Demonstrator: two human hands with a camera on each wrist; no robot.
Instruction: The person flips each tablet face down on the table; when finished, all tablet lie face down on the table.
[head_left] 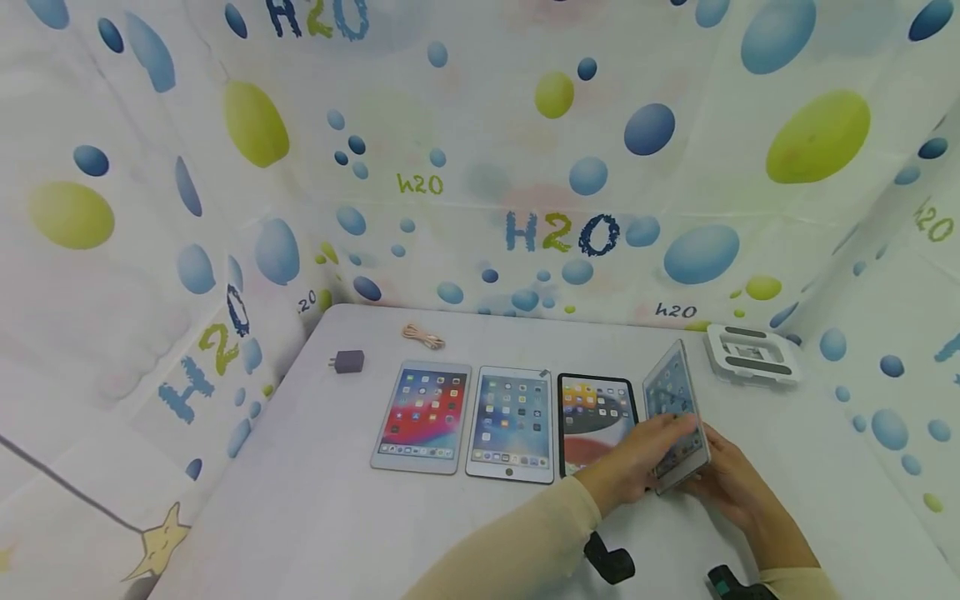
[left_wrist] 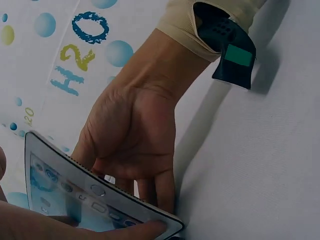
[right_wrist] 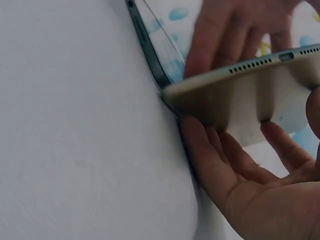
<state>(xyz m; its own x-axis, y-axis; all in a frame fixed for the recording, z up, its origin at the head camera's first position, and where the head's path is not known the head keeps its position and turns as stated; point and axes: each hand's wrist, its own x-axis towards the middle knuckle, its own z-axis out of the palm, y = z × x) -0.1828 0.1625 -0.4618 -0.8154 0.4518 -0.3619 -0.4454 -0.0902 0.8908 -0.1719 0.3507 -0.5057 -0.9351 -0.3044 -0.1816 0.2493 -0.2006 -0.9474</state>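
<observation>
Tablet [head_left: 670, 395] — tilted up, left hand [head_left: 630, 463] straight-fingered on its front; right hand [head_left: 731, 483] behind (grip spread).

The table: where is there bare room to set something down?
Free: left of the leftmost tablet, in front of the charger; also the far strip between cable and case. Crowded: the tablet row, around left hand and right hand.

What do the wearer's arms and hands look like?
Long cream fabric sleeves; left hand and right hand ungloved. A black angular device is at the left cuff; a black perforated device with a green rectangular patch is at the right.
</observation>
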